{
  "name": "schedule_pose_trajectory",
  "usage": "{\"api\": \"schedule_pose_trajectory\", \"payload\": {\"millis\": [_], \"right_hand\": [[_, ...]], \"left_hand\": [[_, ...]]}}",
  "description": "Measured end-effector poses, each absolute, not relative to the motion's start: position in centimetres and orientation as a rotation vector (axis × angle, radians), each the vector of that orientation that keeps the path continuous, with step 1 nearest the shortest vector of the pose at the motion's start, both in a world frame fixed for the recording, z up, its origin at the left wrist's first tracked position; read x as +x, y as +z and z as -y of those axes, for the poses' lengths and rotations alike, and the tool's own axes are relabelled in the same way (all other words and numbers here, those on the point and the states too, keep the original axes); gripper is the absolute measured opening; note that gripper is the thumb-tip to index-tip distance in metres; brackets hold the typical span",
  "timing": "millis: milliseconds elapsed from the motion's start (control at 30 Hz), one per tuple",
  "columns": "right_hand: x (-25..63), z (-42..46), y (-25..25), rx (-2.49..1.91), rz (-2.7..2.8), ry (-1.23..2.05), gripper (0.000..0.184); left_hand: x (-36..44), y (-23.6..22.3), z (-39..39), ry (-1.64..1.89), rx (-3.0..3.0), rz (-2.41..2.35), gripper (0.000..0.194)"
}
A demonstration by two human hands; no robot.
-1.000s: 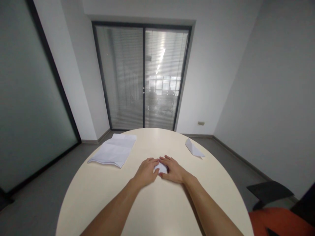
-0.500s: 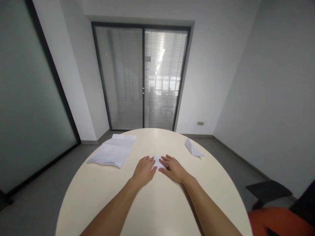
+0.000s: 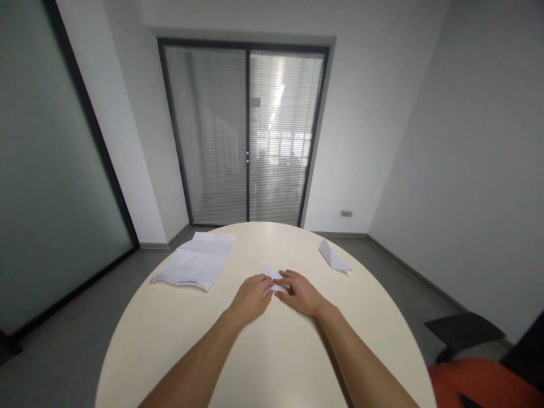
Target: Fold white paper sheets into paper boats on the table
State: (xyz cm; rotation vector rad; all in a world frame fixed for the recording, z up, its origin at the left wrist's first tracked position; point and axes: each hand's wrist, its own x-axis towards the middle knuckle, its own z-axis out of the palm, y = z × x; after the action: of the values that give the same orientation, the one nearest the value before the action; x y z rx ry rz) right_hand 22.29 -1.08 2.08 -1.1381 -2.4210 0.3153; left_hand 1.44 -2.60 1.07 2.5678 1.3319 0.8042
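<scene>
A small piece of folded white paper (image 3: 274, 273) lies on the round cream table (image 3: 266, 362), partly covered by my two hands. My left hand (image 3: 251, 297) is at its left side, with fingers drawn together and the tips closed on the paper. From the right, my right hand (image 3: 301, 292) holds the paper against the tabletop, index finger and thumb a little apart on it. The fingertips of both hands nearly meet at the middle of the paper. The underside of the paper and its exact folds are hidden.
A stack of white paper sheets (image 3: 198, 260) lies at the table's left. Another folded white paper (image 3: 334, 258) rests near the right far edge. An orange and black chair (image 3: 480, 379) stands at the lower right. Behind the table are glass panels with blinds (image 3: 208, 141).
My left hand has shifted slightly right and toward me, and its fingers have drawn together on the paper. The right hand has barely moved. More of the paper's far tip shows.
</scene>
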Motion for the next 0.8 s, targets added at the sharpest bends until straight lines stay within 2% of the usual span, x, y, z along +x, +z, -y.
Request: {"api": "schedule_pose_trajectory", "payload": {"millis": [400, 800], "right_hand": [[22.17, 0.99, 2.01, -1.184, 2.364, 0.363, 0.044], [22.06, 1.3, 2.16, -1.165, 2.347, 0.387, 0.032]], "left_hand": [[1.1, 0.37, 1.81, 0.798, 2.527, -1.329, 0.023], [1.19, 0.3, 1.74, 0.855, 2.522, -1.351, 0.022]]}}
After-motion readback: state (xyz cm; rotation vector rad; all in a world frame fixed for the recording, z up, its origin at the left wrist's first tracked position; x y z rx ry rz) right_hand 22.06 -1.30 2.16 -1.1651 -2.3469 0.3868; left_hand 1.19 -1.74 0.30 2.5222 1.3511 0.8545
